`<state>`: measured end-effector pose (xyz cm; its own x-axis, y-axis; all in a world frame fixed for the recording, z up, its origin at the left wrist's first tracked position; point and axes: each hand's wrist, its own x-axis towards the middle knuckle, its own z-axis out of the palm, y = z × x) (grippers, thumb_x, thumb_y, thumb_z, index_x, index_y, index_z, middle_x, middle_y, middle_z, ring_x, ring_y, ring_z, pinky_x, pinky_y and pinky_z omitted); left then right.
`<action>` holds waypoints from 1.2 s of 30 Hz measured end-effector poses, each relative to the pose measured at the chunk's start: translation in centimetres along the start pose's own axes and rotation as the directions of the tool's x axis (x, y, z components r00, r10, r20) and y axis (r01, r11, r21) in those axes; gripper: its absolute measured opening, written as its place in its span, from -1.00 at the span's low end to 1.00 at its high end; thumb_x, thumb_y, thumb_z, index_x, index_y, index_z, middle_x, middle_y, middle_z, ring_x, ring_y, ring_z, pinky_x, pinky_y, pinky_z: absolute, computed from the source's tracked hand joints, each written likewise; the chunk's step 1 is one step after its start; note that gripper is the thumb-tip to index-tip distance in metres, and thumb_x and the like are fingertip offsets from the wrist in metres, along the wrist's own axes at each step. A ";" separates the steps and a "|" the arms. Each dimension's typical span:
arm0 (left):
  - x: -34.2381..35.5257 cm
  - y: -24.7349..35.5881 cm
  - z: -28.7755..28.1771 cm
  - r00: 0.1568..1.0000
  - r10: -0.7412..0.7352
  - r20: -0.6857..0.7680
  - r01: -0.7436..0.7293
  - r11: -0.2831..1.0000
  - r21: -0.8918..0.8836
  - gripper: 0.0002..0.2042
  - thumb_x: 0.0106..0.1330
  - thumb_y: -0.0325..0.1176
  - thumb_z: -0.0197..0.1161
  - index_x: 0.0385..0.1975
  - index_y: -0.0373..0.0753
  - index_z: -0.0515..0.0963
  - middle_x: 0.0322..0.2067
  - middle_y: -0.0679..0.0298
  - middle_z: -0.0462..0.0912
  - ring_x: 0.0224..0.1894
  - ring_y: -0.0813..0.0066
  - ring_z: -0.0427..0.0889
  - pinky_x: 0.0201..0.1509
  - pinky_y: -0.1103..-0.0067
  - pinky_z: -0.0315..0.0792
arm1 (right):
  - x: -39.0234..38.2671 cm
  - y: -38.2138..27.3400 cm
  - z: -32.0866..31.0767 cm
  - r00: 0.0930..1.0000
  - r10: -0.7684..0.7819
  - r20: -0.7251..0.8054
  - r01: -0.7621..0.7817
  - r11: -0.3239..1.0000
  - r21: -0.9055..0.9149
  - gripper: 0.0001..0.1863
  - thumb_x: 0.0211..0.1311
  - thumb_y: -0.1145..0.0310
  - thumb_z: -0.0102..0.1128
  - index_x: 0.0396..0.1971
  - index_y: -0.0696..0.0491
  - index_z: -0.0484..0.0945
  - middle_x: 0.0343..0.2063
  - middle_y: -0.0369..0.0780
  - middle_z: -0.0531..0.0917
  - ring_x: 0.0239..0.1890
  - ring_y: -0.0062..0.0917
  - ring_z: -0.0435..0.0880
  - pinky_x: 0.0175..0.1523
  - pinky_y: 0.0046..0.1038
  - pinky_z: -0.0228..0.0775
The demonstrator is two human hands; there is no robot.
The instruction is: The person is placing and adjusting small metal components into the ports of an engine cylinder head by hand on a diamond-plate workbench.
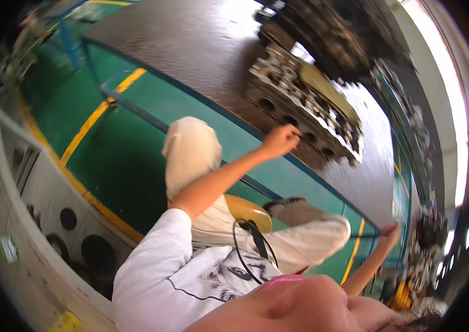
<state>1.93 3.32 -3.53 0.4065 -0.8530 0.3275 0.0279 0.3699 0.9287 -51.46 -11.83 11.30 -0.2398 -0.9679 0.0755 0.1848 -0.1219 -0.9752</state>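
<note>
A metal engine cylinder head with round ports along its near side and valve gear on top lies on the steel-plate table. Close to those ports is my left hand, its fingers pinched together. Something small and dark shows at the fingertips, too small to make out. Farther right, my right hand is raised by the table's near right corner. It looks small and blurred, so its fingers do not show clearly.
The table has a blue-green frame and a patterned metal top. A large dark engine part stands behind the cylinder head. I sit on a yellow stool, knees near the table edge. Grey cabinets line the left. More machine parts are at right.
</note>
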 end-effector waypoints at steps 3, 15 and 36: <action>0.8 -0.9 0.4 0.998 -0.030 0.061 0.032 0.999 -0.034 -0.78 0.29 -0.32 0.14 -0.19 -0.33 0.50 -0.52 0.22 0.63 -0.54 0.61 0.56 -0.47 0.64 0.42 | -2.3 -10.5 -4.2 0.824 -0.455 -0.337 0.508 0.857 0.087 -0.80 0.35 0.29 -0.05 -0.41 0.08 0.44 -0.78 -0.43 0.00 -0.76 -0.69 -0.04 -0.64 -0.58 -0.13; 2.0 -2.0 8.2 0.967 -0.248 -0.059 0.244 0.968 -0.064 -0.61 0.28 -0.50 -0.08 0.14 -0.37 0.30 -0.50 0.21 0.61 -0.64 0.67 0.39 -0.60 0.66 0.28 | -15.1 11.4 23.8 0.784 -0.073 0.617 0.421 0.792 -0.442 -0.70 0.20 0.47 0.05 -0.06 0.11 0.55 -0.67 -0.42 0.39 -0.60 -0.81 0.25 -0.51 -0.65 0.11; 2.7 -2.2 6.1 0.951 0.280 -0.135 -0.170 0.833 0.527 -0.75 0.23 -0.53 0.05 -0.12 -0.33 0.56 -0.67 0.30 0.55 -0.62 0.65 0.51 -0.51 0.67 0.37 | -14.2 16.1 30.2 0.535 0.362 0.763 -0.464 0.881 -0.093 -0.56 0.27 0.46 -0.03 0.16 0.20 0.32 -0.72 -0.49 0.11 -0.73 -0.78 0.05 -0.62 -0.65 -0.18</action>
<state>-2.62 -2.01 -3.62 0.5173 -0.6576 0.5476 -0.5274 0.2589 0.8092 -16.29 -6.70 0.78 0.6657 -0.7301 -0.1542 0.1858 0.3623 -0.9134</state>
